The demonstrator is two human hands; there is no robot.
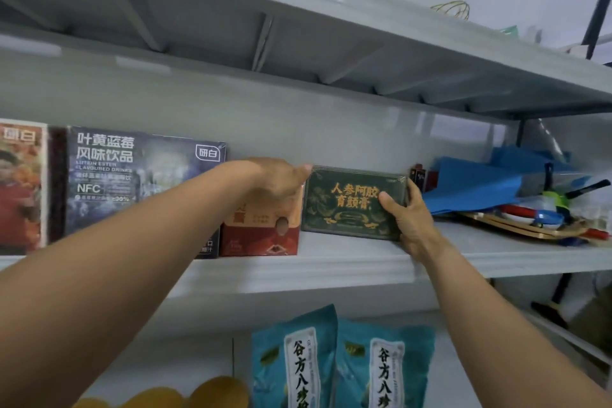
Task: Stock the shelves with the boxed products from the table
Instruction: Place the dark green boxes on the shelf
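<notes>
We observe dim, cool, diffuse light. The upper shelf [298, 53] shades its own underside. The left hand [281, 180] shows motion blur; green box [351, 205] print is legible. Straight lines bow at frame edges.

Both arms reach forward — left hand [281, 180] outstretched, right hand [412, 219] curled, gripping.

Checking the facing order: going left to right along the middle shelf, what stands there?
Orange-red box, dark blue drink box, red box, green box, blue sheets, tray.
</notes>
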